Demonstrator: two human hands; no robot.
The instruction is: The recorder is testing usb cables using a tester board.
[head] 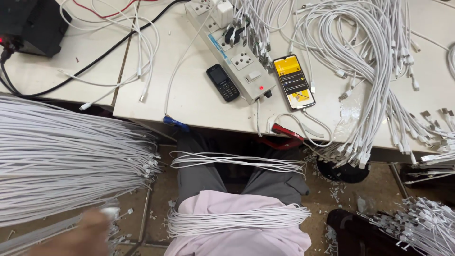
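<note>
White counter [199,102] strewn with white charging cables, seen from the head camera.

Two bundles [237,219] are laid across the lap; a far larger stack [71,156] waits at the left. Only one blurred hand [78,237] is seen, beside that stack; its grip cannot be told. A lit smartphone [294,81] is plugged in beside the power strip [232,50].

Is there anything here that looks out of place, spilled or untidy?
Yes. Small white scraps lie scattered on the floor beneath the table. White cables lie tangled on it, ends hanging over the edge. The left hand is blurred beside the cable bundle.
</note>
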